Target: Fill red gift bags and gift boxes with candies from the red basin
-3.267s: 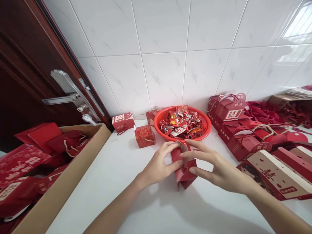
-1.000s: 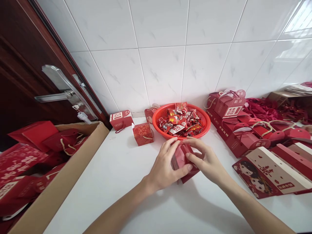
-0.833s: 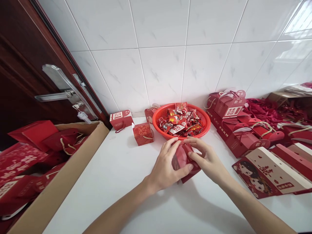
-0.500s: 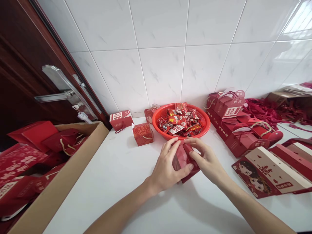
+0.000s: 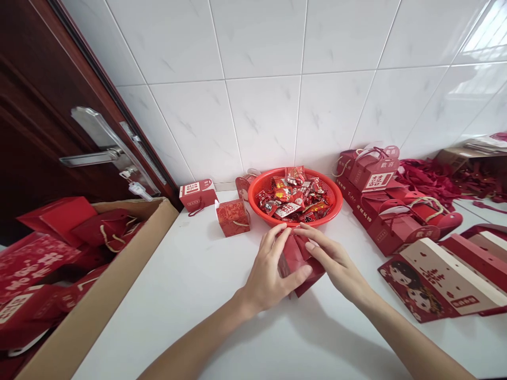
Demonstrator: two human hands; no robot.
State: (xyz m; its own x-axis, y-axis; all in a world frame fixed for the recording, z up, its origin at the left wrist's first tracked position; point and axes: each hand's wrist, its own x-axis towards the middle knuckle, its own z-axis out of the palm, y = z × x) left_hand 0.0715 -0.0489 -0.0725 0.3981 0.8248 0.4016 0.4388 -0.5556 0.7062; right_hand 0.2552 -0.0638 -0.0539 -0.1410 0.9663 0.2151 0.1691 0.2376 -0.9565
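Between my two hands, low on the white tabletop, is a small red gift box (image 5: 295, 253) with folded top flaps. My left hand (image 5: 273, 264) grips its left side, thumb across the near face and fingertips at the far top edge. On the other side my right hand (image 5: 328, 258) presses the top flaps with thumb and fingers. Part of the box is covered by both hands. Just beyond it stands a red plastic basket (image 5: 336, 203) with wrapped candies (image 5: 291, 195) heaped inside.
Left of the basket sit a patterned red box (image 5: 233, 217) and another red box (image 5: 197, 195). A cardboard carton (image 5: 119, 279) of red boxes stands at left beside a door (image 5: 31, 105). Stacked boxes (image 5: 376, 174) and flat printed boxes (image 5: 439, 279) lie at right, below a tiled wall (image 5: 261, 121).
The top flaps of the box sit closer together under my fingers. My right hand has shifted slightly across the top; the left has barely moved.
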